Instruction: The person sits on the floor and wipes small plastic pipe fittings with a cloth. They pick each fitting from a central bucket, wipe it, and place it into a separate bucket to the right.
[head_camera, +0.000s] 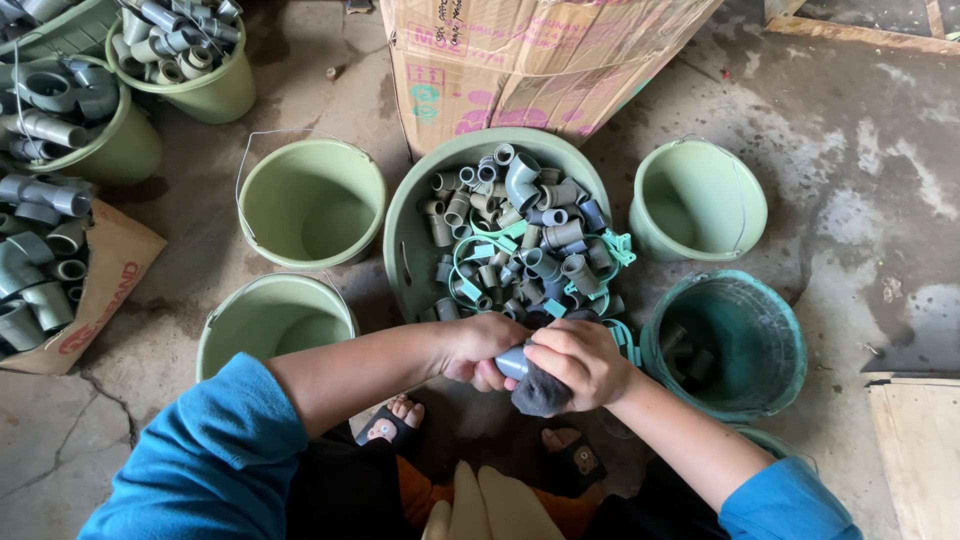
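My left hand (478, 348) grips a small grey pipe fitting (512, 362) at the near rim of a wide green basin (405, 240). My right hand (577, 358) presses a dark grey cloth (540, 393) against the fitting. The basin holds several grey pipe elbows and couplings (520, 235) mixed with teal plastic strips (500, 245). Both hands meet just above my sandalled feet (395, 418).
Two empty light green buckets (312, 203) (270, 320) stand left of the basin, another (697, 200) at right. A teal bucket (730, 345) holds a few fittings. Far left, buckets (190, 55) and a pile of fittings (40, 250) on cardboard. A cardboard box (530, 60) stands behind.
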